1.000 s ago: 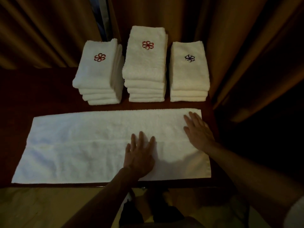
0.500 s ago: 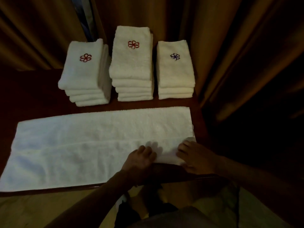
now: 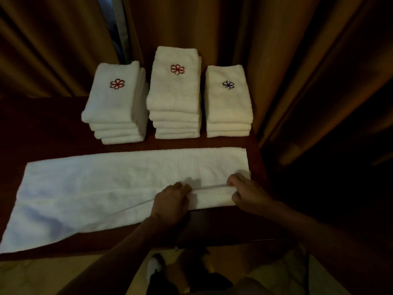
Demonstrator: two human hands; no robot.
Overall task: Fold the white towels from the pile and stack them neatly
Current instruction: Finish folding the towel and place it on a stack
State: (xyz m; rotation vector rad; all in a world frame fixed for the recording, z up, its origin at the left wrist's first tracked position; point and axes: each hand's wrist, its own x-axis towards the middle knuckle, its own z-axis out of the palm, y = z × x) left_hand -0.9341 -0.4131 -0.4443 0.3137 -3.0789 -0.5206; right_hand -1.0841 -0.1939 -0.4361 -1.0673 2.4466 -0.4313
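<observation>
One long towel (image 3: 102,188), three stacks (image 3: 177,99), two hands (image 3: 170,201) gripping.

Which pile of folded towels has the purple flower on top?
The right stack, the one nearest the curtain on that side. Its top towel shows a purple flower; the left stack and the taller middle stack both have red ones.
</observation>
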